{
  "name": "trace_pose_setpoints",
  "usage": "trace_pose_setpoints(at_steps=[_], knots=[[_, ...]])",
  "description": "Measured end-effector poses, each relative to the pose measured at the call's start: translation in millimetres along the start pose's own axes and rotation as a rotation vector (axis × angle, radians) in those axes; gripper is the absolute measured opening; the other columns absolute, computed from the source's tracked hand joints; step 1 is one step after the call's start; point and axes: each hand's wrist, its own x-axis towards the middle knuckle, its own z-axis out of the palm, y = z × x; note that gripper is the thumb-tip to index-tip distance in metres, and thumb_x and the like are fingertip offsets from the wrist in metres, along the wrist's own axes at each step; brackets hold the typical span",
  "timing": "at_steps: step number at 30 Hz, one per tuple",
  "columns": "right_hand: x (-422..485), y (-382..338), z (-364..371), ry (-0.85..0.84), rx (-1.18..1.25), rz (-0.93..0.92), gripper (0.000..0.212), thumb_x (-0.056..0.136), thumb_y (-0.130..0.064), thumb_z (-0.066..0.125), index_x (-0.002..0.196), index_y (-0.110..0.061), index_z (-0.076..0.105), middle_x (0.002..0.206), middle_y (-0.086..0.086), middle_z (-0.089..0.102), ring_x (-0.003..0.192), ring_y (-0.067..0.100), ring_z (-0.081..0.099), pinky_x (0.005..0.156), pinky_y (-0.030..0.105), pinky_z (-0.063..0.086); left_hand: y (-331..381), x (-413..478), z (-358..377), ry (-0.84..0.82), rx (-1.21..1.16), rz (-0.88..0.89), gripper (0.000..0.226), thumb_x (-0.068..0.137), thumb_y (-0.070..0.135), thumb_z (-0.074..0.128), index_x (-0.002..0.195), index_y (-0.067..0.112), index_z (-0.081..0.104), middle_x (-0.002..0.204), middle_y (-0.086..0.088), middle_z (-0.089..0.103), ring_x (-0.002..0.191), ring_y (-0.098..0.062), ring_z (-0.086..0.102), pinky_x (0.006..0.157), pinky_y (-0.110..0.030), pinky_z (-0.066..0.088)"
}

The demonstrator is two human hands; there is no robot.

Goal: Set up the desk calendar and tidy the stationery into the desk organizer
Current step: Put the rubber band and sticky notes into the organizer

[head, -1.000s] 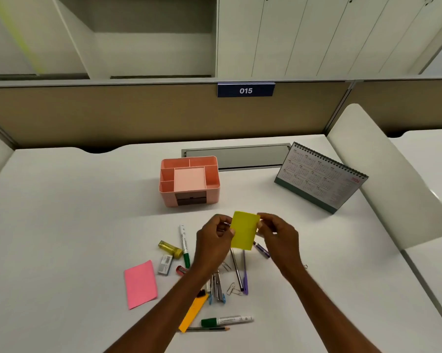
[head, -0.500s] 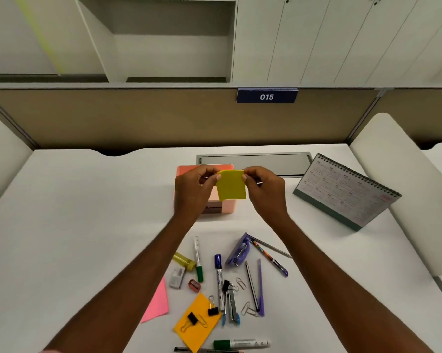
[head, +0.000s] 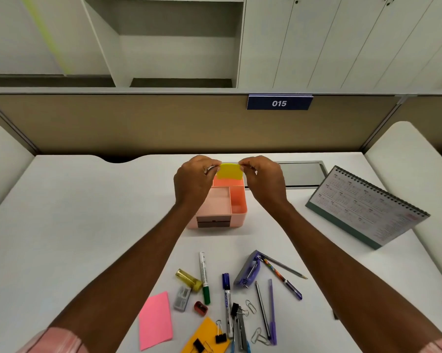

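We are holding the yellow sticky pad (head: 229, 171) over the back compartment of the pink organizer (head: 238, 203). The left hand (head: 193, 182) is pinching its left edge and the right hand (head: 263, 184) its right edge, with the fingers (head: 246, 163) closed narrowly on the paper. The pad is bowing upward between the two pinches and is not yet inside.

We are judging that the bent pad may catch on the rim or on a divider if it goes down tilted. It could then spring flat and drop behind the organizer. Squeezing harder may crease the sheets, and pressing down on the light box may make it slide on the tabletop (head: 87, 212).

We are counting:
- one calendar (head: 365, 207), standing at the right, well apart from the organizer
- two more pads nearer us, pink (head: 155, 319) and orange (head: 205, 332)
- two markers (head: 204, 276)
- one purple stapler (head: 248, 271)
- four slim pens or pencils (head: 281, 278)
- three black binder clips (head: 221, 337)
- at least two paper clips (head: 251, 306)
- one red sharpener (head: 200, 308)
- one yellow tube (head: 188, 278)
- one small grey box (head: 182, 298)
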Motion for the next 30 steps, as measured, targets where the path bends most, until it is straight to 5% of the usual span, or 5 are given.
trace_pose_setpoints(at_steps=[9,19,30], knots=[[4,33,30,-0.187,-0.146,0.141,0.014,0.094,-0.03,0.071,0.104,-0.028,0.081,0.111,-0.003,0.071,0.111,0.02,0.059,0.079,0.032,0.05,-28,-5,35,-0.199,0.123,-0.003,0.02,0.099,0.031,0.067,0.109,0.023,0.081,0.105,0.0,0.072,0.089,-0.02,0.068,0.067,-0.022,0.039],[2,46,50,-0.235,-0.196,0.182,0.019,0.091,-0.027,0.076,0.108,-0.02,0.082,0.12,0.005,0.071,0.11,0.022,0.062,0.079,0.028,0.047,-34,-6,53,-0.335,0.14,-0.081,0.027,0.104,0.031,0.06,0.118,0.016,0.077,0.118,-0.008,0.07,0.1,-0.026,0.068,0.078,-0.025,0.047],[2,42,51,-0.298,-0.193,0.205,0.031,0.088,-0.031,0.08,0.117,-0.02,0.078,0.128,0.005,0.069,0.115,0.026,0.061,0.09,0.041,0.058,-26,-8,48,-0.378,0.187,-0.14,0.031,0.105,0.033,0.056,0.123,0.015,0.075,0.124,-0.008,0.067,0.105,-0.025,0.066,0.078,-0.024,0.045]])
